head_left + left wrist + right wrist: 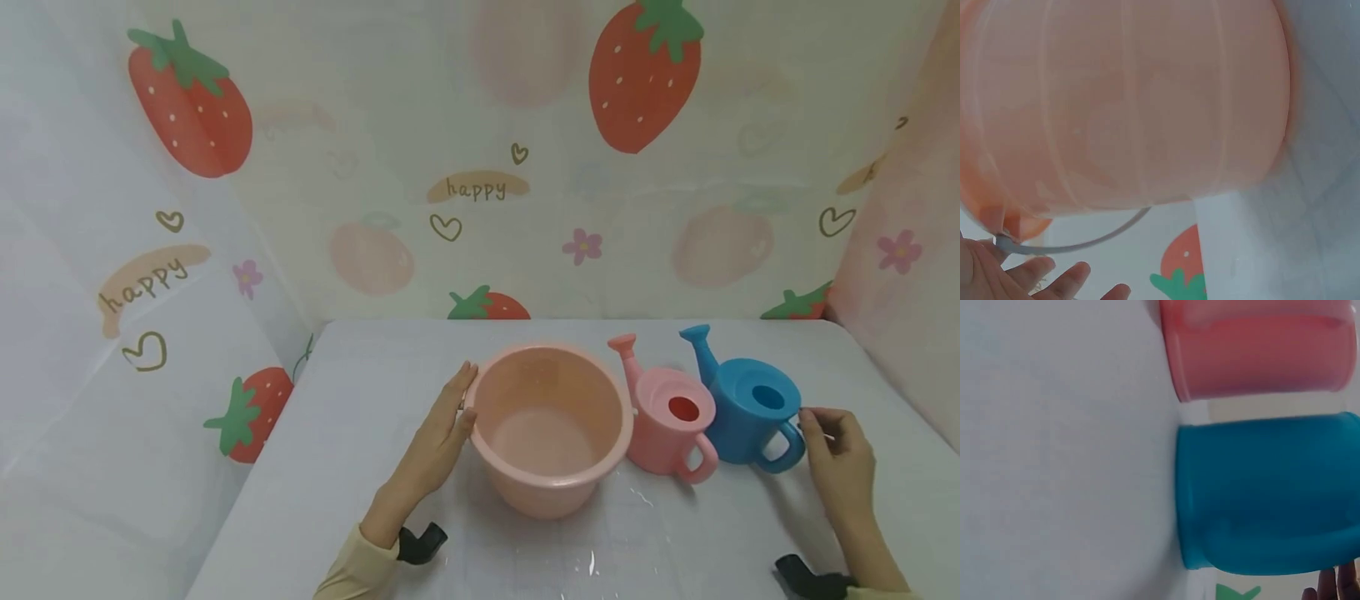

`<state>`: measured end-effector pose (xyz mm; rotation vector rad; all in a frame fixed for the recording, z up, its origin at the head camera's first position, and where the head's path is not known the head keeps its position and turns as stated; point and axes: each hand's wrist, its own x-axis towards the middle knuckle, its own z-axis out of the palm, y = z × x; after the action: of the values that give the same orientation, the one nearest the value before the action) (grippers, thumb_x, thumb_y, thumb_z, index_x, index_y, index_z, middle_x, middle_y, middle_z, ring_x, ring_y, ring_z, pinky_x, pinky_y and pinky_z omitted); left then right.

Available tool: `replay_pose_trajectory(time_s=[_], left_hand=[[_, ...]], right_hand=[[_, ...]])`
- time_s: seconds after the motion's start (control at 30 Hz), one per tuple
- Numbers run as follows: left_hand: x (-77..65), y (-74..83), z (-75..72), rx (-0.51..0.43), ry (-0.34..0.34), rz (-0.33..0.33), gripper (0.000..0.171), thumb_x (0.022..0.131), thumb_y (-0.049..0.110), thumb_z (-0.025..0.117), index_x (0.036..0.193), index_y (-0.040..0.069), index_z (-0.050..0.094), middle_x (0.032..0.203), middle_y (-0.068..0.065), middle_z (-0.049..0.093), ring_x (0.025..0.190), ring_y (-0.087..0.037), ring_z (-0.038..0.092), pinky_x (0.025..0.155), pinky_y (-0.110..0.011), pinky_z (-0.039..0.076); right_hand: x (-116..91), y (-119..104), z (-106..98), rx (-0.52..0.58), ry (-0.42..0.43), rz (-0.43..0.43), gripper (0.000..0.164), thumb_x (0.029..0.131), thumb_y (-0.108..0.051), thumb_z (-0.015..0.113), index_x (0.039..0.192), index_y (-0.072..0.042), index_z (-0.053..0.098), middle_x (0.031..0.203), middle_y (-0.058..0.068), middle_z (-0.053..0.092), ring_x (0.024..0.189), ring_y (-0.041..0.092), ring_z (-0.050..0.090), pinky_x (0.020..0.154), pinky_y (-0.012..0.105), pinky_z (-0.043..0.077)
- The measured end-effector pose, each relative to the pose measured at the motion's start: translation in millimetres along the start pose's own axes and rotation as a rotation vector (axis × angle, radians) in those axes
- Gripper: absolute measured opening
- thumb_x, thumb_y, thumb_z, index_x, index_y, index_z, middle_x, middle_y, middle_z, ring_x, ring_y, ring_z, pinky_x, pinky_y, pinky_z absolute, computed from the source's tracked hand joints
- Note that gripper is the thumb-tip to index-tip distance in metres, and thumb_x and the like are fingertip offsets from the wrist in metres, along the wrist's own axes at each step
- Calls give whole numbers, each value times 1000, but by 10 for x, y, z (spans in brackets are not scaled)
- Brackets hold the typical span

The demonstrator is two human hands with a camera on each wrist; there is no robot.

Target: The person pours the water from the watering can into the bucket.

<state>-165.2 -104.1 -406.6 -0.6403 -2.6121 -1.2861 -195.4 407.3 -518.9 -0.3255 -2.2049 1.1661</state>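
A peach plastic bucket [547, 500] stands upright on the white table. My left hand [431, 446] rests against the left of its rim, fingers extended; in the left wrist view the fingers [1067, 282] lie beside the bucket's thin grey bail handle [1085, 247]. Right of the bucket stands a pink watering can [660, 442], and beside that a blue watering can [738, 425], both with spouts toward the back. My right hand [843, 458] touches the blue can's right side near the top of its handle, with fingertips [1327, 581] at its edge in the right wrist view.
A pale curtain [480, 108] printed with strawberries, hearts and flowers rises behind the table [337, 500] and along both sides. The bucket and the two cans stand close together in a row. A black wrist mount [422, 544] sits at the left wrist, another [810, 577] at the right.
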Motion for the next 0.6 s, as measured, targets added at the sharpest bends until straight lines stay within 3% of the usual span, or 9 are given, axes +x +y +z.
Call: replay_pose_trajectory(time_s=[0.17, 0.4, 0.43, 0.5, 0.6], left_hand=[[1, -57, -48, 7, 14, -39, 51, 100, 37, 36, 148, 23, 23, 154, 3, 18, 141, -22, 18, 109, -53, 22], [79, -209, -107, 45, 22, -75, 50, 99, 38, 37, 146, 21, 29, 153, 2, 23, 140, -23, 21, 110, -52, 22], [95, -232, -116, 53, 23, -80, 51, 99, 39, 38, 146, 21, 30, 153, 2, 23, 140, -23, 21, 110, -51, 22], [129, -263, -142, 61, 24, -89, 52, 98, 41, 39, 146, 20, 30, 152, 1, 24, 140, -23, 22, 110, -51, 22], [167, -296, -184, 83, 21, -100, 53, 97, 43, 40, 145, 22, 31, 152, 0, 25, 140, -22, 22, 110, -51, 22]], right_hand=[[240, 229, 2, -71, -47, -34, 34, 92, -38, 53, 114, -13, 58, 97, -16, 54, 88, -12, 48, 75, 2, 35], [586, 343, -26, -213, -206, -123, 42, 92, -46, 49, 124, -20, 53, 116, 4, 56, 93, -14, 39, 69, 4, 31], [609, 255, -49, -203, -236, -133, 42, 93, -44, 48, 125, -18, 52, 118, 8, 56, 98, -8, 43, 74, 8, 37], [625, 40, -82, -218, -253, -167, 40, 94, -43, 48, 123, -16, 53, 115, 8, 56, 97, -4, 45, 72, 11, 40], [572, -475, -182, -199, -319, -203, 41, 96, -36, 46, 121, -4, 52, 114, 18, 54, 101, 21, 51, 81, 38, 48]])
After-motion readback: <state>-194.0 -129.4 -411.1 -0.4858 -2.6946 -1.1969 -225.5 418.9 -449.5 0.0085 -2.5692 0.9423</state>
